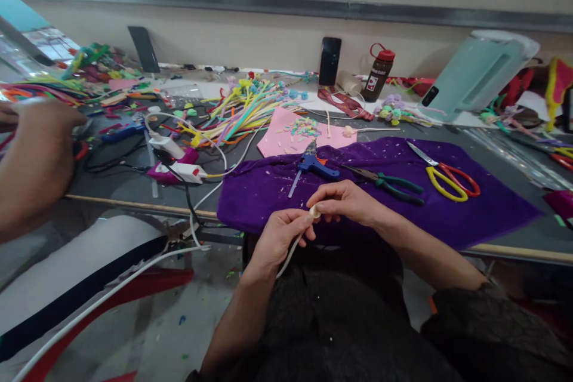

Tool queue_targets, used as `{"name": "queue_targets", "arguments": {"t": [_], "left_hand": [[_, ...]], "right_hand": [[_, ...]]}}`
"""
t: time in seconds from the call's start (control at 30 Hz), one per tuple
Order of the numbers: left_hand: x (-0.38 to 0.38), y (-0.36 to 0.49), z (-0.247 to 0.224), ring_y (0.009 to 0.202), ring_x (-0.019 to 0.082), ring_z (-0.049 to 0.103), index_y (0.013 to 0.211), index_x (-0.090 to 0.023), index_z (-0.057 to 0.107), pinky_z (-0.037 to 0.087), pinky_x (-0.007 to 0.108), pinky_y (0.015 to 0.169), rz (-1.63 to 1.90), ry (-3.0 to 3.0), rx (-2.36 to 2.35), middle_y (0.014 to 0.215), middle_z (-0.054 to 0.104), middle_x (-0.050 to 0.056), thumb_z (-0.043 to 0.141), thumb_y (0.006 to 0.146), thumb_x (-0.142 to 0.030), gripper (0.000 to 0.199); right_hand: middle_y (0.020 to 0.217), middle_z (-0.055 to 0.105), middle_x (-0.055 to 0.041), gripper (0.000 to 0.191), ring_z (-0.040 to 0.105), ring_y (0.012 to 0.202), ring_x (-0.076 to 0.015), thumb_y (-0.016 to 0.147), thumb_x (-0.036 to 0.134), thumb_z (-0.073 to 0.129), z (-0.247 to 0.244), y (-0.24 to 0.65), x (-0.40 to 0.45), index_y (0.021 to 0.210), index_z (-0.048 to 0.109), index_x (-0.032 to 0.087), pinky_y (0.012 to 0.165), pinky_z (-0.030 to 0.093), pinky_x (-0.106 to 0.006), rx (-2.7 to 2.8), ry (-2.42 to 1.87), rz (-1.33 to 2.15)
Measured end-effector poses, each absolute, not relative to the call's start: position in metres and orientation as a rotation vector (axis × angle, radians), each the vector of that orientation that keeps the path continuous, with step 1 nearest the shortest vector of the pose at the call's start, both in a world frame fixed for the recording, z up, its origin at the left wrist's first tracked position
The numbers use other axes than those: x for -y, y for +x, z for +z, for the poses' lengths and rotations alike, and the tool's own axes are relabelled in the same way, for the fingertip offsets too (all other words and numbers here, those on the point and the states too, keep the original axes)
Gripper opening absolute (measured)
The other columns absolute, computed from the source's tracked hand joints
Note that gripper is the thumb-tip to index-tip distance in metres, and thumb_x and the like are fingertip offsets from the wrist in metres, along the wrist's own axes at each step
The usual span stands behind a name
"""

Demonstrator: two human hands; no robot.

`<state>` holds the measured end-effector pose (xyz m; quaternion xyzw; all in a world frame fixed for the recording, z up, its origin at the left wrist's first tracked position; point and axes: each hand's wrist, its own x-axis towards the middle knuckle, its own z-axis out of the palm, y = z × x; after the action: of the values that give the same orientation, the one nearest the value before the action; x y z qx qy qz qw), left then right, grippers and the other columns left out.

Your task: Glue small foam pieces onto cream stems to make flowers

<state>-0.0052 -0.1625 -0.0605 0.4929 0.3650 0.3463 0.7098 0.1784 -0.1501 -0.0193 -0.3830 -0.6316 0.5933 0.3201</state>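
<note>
Just in front of the table edge, my left hand (286,231) is closed in a pinch on a cream pipe cleaner (290,255), whose tail hangs down below the fingers. At its upper end is a small rolled cream head (315,211), pinched between the thumb and fingers of my right hand (347,202). Beyond my hands a purple cloth (268,194) covers the table edge. On it lie a blue glue gun (316,166) with a clear glue stick, green-handled pliers (387,184), and scissors (447,176) with red and yellow handles.
A pink sheet (275,134) holds small pastel bits. Behind it lie bundled coloured pipe cleaners (242,110). A phone (330,61), a brown bottle (379,76) and a mint-green container (481,74) stand along the wall. White cables and plugs (181,172) lie left. Another person's arm (38,161) reaches in there.
</note>
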Motion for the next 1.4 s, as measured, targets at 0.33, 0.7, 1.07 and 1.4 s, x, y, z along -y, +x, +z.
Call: {"name": "queue_targets", "arguments": {"t": [0.33,0.7,1.07,1.4], "left_hand": [[0.164,-0.005,-0.059,0.043,0.006,0.044,0.074,-0.014,0.067,0.031,0.019,0.043,0.813,1.080,-0.855,0.051,0.055,-0.001,0.060,0.073,-0.036,0.023],[0.165,-0.005,-0.057,0.043,0.006,0.041,0.067,-0.014,0.065,0.027,0.019,0.042,0.949,1.024,-0.908,0.046,0.051,-0.002,0.063,0.070,-0.031,0.018],[0.170,-0.005,-0.054,0.048,0.008,0.047,0.067,-0.013,0.067,0.035,0.019,0.045,0.933,1.074,-0.949,0.057,0.059,0.001,0.062,0.072,-0.036,0.023],[0.165,-0.005,-0.056,0.047,0.007,0.048,0.063,-0.013,0.065,0.037,0.017,0.046,0.970,0.916,-0.812,0.052,0.056,0.000,0.058,0.076,-0.035,0.027]], "right_hand": [[0.070,0.062,-0.0012,0.028,0.054,0.053,-0.0078,0.078,0.037,0.056,-0.022,0.174,0.149,0.090,0.064,0.014,0.042,0.037,-0.017,1.608,-1.011,1.580],[0.077,0.061,-0.0031,0.029,0.053,0.052,-0.0070,0.081,0.038,0.052,-0.031,0.177,0.151,0.092,0.063,0.014,0.041,0.036,-0.016,1.568,-1.015,1.540],[0.083,0.057,-0.0007,0.041,0.054,0.070,-0.0101,0.066,0.025,0.071,-0.026,0.170,0.156,0.105,0.060,0.019,0.063,0.044,-0.022,1.633,-0.831,1.490],[0.084,0.057,-0.0009,0.037,0.054,0.068,-0.0105,0.065,0.025,0.070,-0.023,0.163,0.156,0.100,0.060,0.018,0.063,0.044,-0.023,1.659,-0.957,1.364]]}}
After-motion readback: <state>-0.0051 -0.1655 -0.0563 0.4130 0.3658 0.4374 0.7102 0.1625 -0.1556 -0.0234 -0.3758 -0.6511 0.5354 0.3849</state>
